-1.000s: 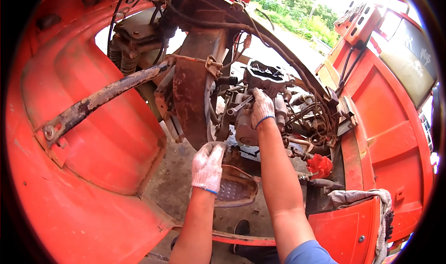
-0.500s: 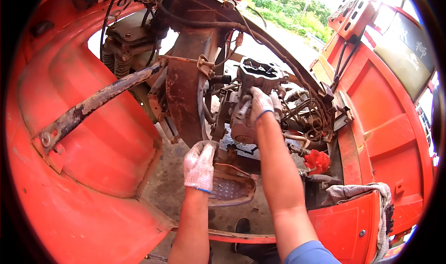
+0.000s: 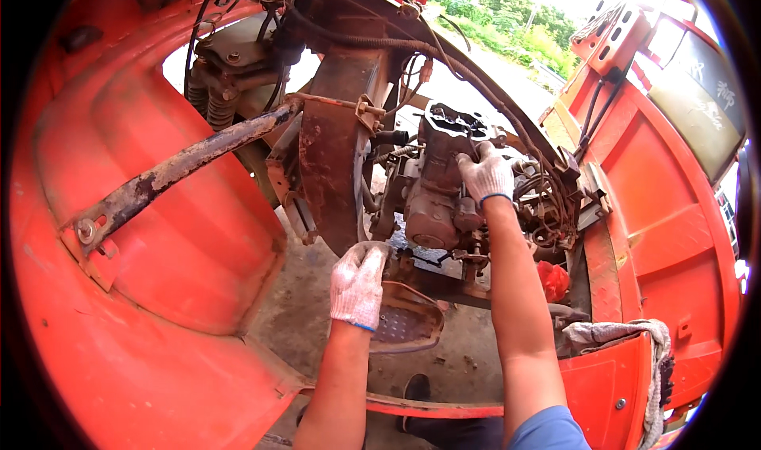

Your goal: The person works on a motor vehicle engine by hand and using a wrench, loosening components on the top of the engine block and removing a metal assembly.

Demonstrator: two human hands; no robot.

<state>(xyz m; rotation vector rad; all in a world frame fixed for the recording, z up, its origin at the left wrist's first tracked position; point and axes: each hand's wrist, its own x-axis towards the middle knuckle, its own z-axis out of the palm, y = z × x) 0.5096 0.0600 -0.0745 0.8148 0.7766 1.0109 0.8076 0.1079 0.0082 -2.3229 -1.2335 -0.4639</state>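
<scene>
In a white knit glove with a blue cuff, my right hand point(image 3: 485, 173) reaches to the upper right side of a brown, greasy engine block point(image 3: 436, 173). Its thumb and fingers are apart and lie against the block, just below the open top cavity. The fingertips are partly hidden among the parts there. My left hand point(image 3: 359, 285), gloved alike, is closed with curled fingers by the lower end of a rusty curved frame beam point(image 3: 333, 157). What those fingers hold, if anything, is hidden. A foot pedal plate point(image 3: 406, 323) lies just right of that wrist.
A red body panel point(image 3: 151, 228) fills the left, crossed by a worn metal bar point(image 3: 190, 161). Wires and hoses point(image 3: 551, 192) crowd the engine's right. A red cloth-like bundle point(image 3: 552, 281) sits beside my right forearm. A grey rag point(image 3: 618, 331) drapes over a red box edge.
My right hand has moved from the engine's front up and right to its upper side, and its fingers have spread. My left hand stays curled near the beam. The view has shifted slightly.
</scene>
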